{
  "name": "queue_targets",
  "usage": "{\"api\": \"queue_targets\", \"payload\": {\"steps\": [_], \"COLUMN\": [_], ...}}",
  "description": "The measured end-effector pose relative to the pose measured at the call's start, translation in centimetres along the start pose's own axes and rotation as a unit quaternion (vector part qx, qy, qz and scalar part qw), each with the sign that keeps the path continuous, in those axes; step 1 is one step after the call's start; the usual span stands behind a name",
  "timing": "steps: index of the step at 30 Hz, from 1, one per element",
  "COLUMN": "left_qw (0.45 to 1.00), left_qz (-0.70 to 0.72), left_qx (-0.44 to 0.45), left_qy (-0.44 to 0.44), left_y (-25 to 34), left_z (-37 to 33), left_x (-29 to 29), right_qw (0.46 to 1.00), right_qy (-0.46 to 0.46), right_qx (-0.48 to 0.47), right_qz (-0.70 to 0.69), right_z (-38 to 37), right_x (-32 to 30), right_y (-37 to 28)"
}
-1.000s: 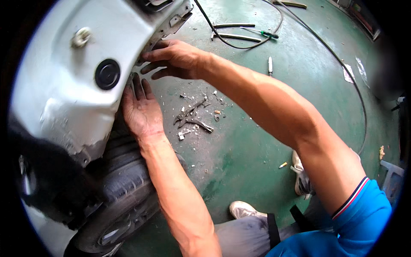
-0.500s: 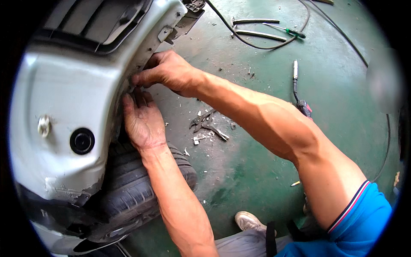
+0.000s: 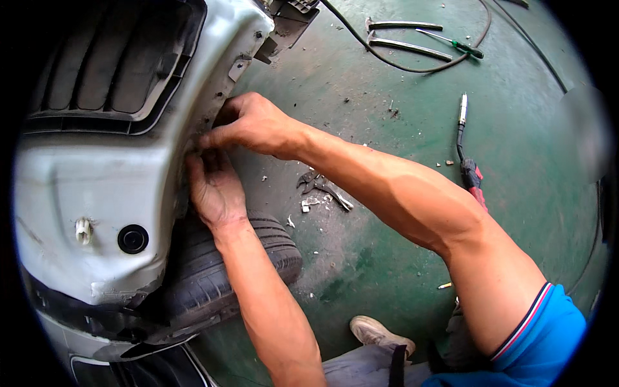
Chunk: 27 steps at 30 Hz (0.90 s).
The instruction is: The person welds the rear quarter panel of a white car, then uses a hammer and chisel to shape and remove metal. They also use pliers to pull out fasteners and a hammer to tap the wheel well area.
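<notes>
A silver car body panel (image 3: 84, 171) fills the left side, above a black tyre (image 3: 200, 267). Both hands meet at the panel's inner flange, over the wheel. My right hand (image 3: 258, 126) comes in from the right, thumb pressed against the flange and fingers curled behind it. Just below it my left hand (image 3: 218, 193) reaches up, palm turned upward, its thumb and fingers closed at the same edge. Both sets of fingertips are partly hidden, and whatever is pinched between them does not show.
On the green floor (image 3: 361, 238) lie locking pliers (image 3: 329, 188) among white scraps. Farther off are two hammers (image 3: 412, 48), a green-handled screwdriver (image 3: 461, 46) and a black cable (image 3: 412, 68). A tool with a silver tip and red-black grip (image 3: 472, 171) lies right, partly behind my right arm.
The view has shifted slightly, so the panel, tyre and floor tools sit in somewhat different places. Both hands stay at the flange, with little change in their grip.
</notes>
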<state>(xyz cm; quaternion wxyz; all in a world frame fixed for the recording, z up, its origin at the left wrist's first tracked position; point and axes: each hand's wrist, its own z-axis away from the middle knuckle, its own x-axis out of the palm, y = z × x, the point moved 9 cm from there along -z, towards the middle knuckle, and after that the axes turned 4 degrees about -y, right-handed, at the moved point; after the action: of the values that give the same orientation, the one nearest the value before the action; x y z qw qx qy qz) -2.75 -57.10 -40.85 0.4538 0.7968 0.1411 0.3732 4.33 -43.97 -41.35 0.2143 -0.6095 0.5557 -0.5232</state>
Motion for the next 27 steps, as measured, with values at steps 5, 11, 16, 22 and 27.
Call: {"api": "queue_targets", "payload": {"steps": [5, 11, 16, 22, 27], "left_qw": [0.999, 0.994, 0.994, 0.995, 0.996], "left_qz": [0.018, 0.032, -0.006, -0.018, 0.012], "left_qx": [-0.036, -0.033, 0.053, 0.069, 0.071], "left_qy": [0.030, 0.099, 0.095, 0.064, 0.045], "left_y": [-0.8, -0.4, -0.1, 0.4, -0.7], "left_z": [0.3, 0.6, -0.5, -0.6, -0.4], "left_x": [1.2, -3.1, -1.5, -2.3, -1.0], "right_qw": [0.997, 0.994, 0.928, 0.874, 0.881], "right_qy": [-0.017, -0.076, -0.093, -0.092, 0.163], "right_qx": [-0.010, 0.017, 0.142, 0.341, 0.370], "right_qz": [-0.079, 0.072, 0.333, 0.333, 0.246], "right_z": [0.0, -0.4, 2.1, 8.1, 13.7], "right_x": [-0.9, -1.5, -9.1, -20.6, -33.7], "right_y": [0.3, 2.4, 8.9, 13.6, 12.7]}}
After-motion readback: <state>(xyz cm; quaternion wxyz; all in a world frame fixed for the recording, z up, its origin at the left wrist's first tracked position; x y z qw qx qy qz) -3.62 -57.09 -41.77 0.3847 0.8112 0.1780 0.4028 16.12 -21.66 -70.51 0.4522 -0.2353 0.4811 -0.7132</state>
